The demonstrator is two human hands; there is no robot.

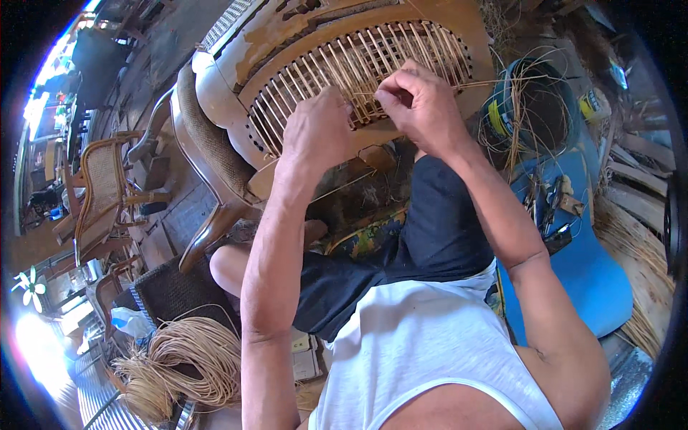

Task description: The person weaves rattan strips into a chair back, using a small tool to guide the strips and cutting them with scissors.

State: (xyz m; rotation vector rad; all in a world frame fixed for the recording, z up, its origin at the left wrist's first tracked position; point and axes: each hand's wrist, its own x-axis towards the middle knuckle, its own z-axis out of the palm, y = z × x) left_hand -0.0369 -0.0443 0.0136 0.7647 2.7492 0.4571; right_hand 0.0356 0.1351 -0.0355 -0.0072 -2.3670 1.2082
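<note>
A wooden chair frame (254,43) with peeling varnish stands in front of me, its oval opening edged with small holes. Parallel strands of cane (315,77) run across that opening. My left hand (319,129) is over the near edge of the oval, fingers curled closed; its fingertips are partly hidden, and a thin strand runs from them toward the other hand. To its right, my right hand (424,107) pinches a thin cane strand (476,84) between thumb and forefinger, and the strand trails off to the right past the frame's edge.
On the right, a dark bucket (570,118) holds loose cane strands, beside a blue plastic chair (595,279) with hand tools (550,204) on it. A large cane coil (193,351) lies lower left. A woven-back chair (100,179) stands farther left.
</note>
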